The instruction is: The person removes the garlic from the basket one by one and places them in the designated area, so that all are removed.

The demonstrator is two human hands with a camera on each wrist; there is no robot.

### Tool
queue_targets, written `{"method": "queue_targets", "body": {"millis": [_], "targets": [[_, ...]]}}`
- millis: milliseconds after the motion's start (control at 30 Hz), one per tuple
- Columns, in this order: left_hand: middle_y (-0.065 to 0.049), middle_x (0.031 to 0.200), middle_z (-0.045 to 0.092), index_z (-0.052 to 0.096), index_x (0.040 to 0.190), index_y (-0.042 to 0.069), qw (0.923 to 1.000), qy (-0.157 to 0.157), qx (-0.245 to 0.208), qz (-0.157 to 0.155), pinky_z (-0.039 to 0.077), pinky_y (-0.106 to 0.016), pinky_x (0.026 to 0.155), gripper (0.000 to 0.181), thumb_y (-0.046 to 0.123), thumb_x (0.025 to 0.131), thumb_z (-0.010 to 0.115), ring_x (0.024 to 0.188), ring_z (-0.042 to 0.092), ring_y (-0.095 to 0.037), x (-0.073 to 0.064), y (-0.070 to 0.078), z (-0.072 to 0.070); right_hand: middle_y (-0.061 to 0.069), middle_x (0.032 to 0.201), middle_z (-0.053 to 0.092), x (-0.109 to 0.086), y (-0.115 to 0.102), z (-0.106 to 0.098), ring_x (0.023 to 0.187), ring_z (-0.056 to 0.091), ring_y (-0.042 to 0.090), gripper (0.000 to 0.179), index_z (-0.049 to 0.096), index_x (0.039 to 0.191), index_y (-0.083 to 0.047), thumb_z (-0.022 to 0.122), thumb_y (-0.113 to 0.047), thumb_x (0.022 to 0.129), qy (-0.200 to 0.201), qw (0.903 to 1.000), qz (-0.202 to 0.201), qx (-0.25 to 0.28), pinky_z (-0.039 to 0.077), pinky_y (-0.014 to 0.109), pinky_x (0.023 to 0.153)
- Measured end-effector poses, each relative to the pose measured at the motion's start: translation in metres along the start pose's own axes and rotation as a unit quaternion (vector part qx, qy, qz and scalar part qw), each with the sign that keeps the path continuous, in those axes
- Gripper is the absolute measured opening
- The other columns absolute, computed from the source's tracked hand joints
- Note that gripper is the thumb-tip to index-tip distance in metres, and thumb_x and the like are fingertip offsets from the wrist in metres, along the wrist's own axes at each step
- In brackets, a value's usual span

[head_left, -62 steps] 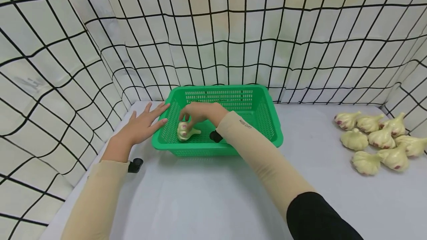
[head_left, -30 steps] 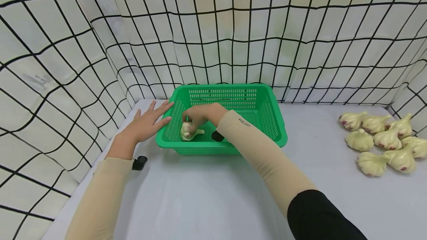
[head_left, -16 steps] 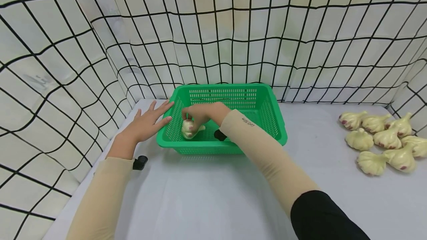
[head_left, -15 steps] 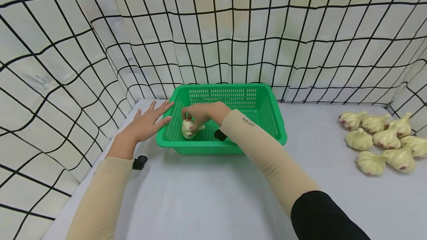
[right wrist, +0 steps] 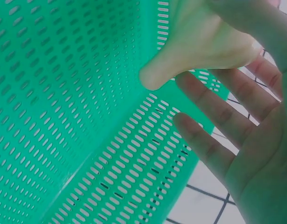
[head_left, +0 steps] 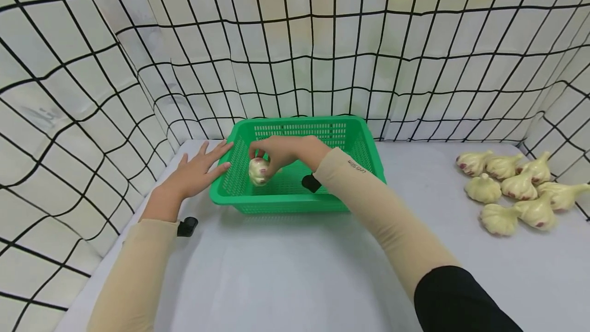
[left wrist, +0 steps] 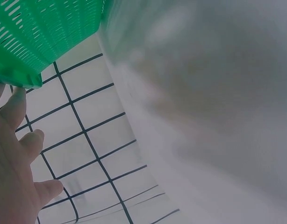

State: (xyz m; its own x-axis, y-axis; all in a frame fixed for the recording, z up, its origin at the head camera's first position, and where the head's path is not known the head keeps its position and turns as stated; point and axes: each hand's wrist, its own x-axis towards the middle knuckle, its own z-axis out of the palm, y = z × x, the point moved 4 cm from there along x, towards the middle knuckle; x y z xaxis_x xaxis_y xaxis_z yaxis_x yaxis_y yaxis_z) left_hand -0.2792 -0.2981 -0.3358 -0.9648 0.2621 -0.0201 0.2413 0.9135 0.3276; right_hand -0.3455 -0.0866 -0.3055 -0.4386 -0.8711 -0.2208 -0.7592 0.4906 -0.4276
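My right hand (head_left: 283, 150) reaches into the left part of a green plastic basket (head_left: 295, 200) and pinches a pale garlic bulb (head_left: 259, 171) between thumb and fingers. From the right wrist, the garlic's stem points toward the basket's perforated wall, with the thumb over the bulb and the other fingers on its far side. My left hand (head_left: 193, 173) lies spread at the basket's left rim, its fingertips touching the edge. In the left wrist view its fingers (left wrist: 31, 143) show below the basket's corner.
A group of several garlic bulbs (head_left: 518, 186) lies on the white tabletop (head_left: 276, 270) at the right. Black netting (head_left: 313, 58) over white walls stands behind the basket and along the left side.
My right hand has raised the garlic a little within the basket, and its stem has turned out of sight behind the hand. The left hand keeps its place on the rim.
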Motion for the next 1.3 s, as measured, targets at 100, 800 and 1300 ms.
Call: {"method": "queue_targets", "body": {"millis": [100, 800, 1300], "targets": [[-0.007, 0.172, 0.01, 0.016, 0.167, 0.025, 1.0, 0.002, -0.002, 0.001, -0.011, -0.075, 0.112, 0.069, 0.054, 0.109, 0.038, 0.155, -0.008, -0.041, 0.0, -0.001, 0.0, 0.007, 0.142, 0.057, -0.007, 0.002, -0.003, 0.114, 0.062, 0.016, 0.05, 0.052, 0.133, -0.019, 0.079, -0.029, 0.093, 0.01, 0.9999, -0.003, 0.005, 0.05, 0.028, 0.093], [-0.009, 0.172, 0.008, 0.015, 0.167, 0.022, 1.0, -0.004, -0.001, 0.004, -0.012, -0.075, 0.112, 0.069, 0.053, 0.109, 0.037, 0.155, -0.009, -0.042, 0.001, 0.002, 0.0, 0.005, 0.135, 0.061, -0.061, 0.027, -0.022, 0.114, 0.063, 0.019, 0.048, 0.056, 0.134, -0.016, 0.079, -0.022, 0.092, 0.076, 0.9938, -0.027, 0.076, 0.053, 0.033, 0.092], [-0.009, 0.172, 0.009, 0.015, 0.167, 0.022, 1.0, 0.003, -0.003, 0.007, -0.013, -0.075, 0.112, 0.069, 0.052, 0.109, 0.038, 0.155, -0.009, -0.042, 0.001, 0.0, 0.002, 0.005, 0.134, 0.06, -0.108, 0.039, -0.032, 0.121, 0.06, 0.027, 0.052, 0.055, 0.14, -0.011, 0.076, -0.02, 0.093, 0.142, 0.9824, -0.056, 0.107, 0.048, 0.035, 0.103]]}}
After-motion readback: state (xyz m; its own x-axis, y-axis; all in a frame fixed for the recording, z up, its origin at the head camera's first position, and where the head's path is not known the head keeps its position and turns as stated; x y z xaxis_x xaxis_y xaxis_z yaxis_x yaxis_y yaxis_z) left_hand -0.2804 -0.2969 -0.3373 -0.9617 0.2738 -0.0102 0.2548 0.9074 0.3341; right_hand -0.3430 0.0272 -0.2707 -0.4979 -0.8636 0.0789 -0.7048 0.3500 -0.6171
